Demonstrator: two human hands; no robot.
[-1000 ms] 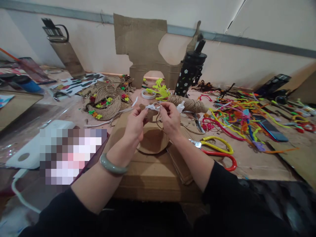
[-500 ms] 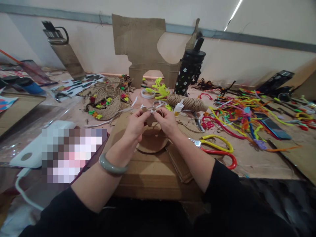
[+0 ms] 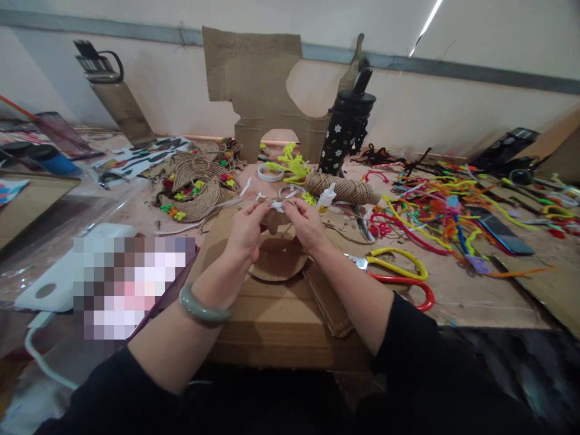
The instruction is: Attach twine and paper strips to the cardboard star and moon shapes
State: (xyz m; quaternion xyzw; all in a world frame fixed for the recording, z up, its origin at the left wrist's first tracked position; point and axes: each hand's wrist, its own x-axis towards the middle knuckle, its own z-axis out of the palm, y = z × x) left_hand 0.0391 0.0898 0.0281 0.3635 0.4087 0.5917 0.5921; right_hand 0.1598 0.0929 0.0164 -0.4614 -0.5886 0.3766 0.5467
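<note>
Both my hands meet over a cardboard box. My left hand is closed, pinching the left side of a small brown cardboard piece. My right hand is closed on the other side of that piece. A short white strip, which looks like tape or paper, lies across its top edge between my fingertips. Under the hands rests a round cardboard disc on the box. Just beyond the right fingers stands a small white glue bottle. The fingertips partly hide the piece.
Scissors with yellow and red handles lie right of the box. Behind are a twine roll, coiled rope, a black flowered bottle and a cut cardboard sheet. Pipe cleaners spread rightward; a white power bank sits left.
My fingertips have moved slightly apart, and more of the white strip and the cardboard piece now shows between them. The surrounding things stay in place; the view has shifted slightly.
</note>
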